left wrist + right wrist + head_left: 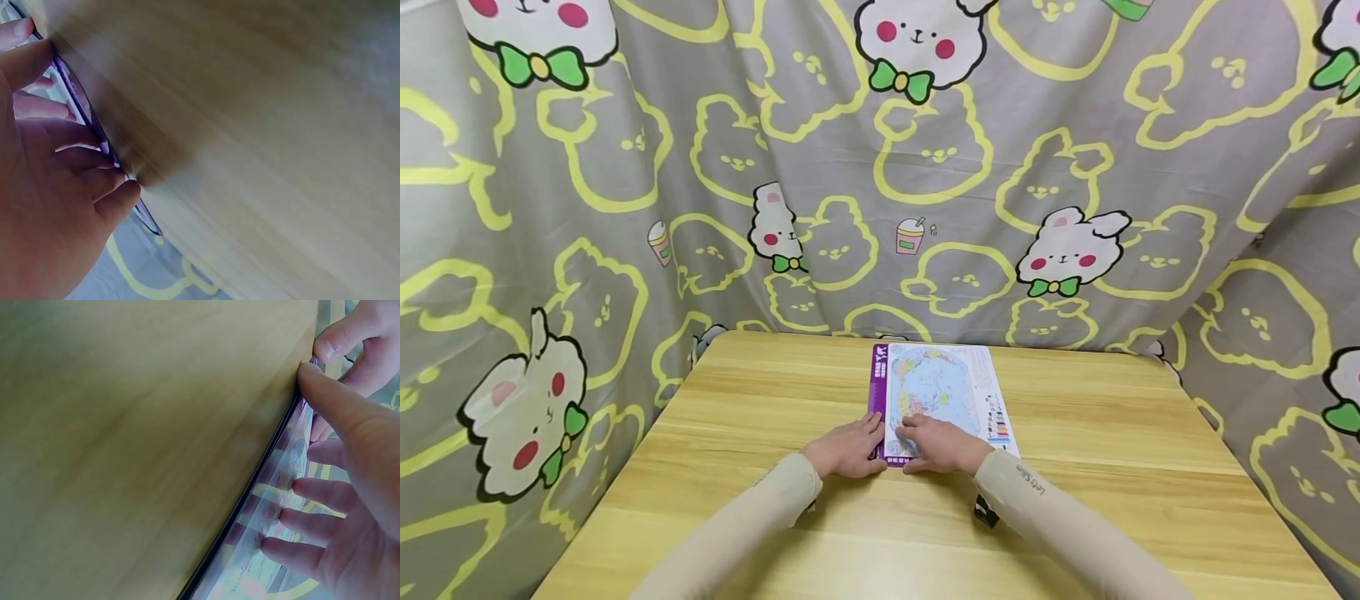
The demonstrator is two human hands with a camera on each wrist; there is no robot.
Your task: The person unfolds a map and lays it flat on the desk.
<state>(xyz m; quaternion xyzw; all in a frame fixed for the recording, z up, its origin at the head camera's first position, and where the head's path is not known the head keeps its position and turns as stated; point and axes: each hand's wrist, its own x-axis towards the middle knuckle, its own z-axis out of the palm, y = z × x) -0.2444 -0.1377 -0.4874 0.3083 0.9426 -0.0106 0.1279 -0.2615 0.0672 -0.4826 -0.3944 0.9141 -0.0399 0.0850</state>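
A flat, glossy world map [951,383] with a purple strip [877,379] down its left side lies on the wooden table. My left hand [850,447] rests at its lower left edge, fingers over the purple strip and thumb at the near corner. On the map's lower part lies my right hand [946,444], its fingers spread and its thumb at the near edge. The left wrist view shows the map's thin purple edge [80,99] along the left fingers. In the right wrist view the right fingertips touch the shiny surface [265,506]. Part of the map is hidden under the hands.
The wooden table [760,392] extends around the map on all sides. A grey curtain [831,167] printed with yellow outlines and white rabbits hangs behind the table and at both sides. A small dark object [987,512] shows under the right wrist.
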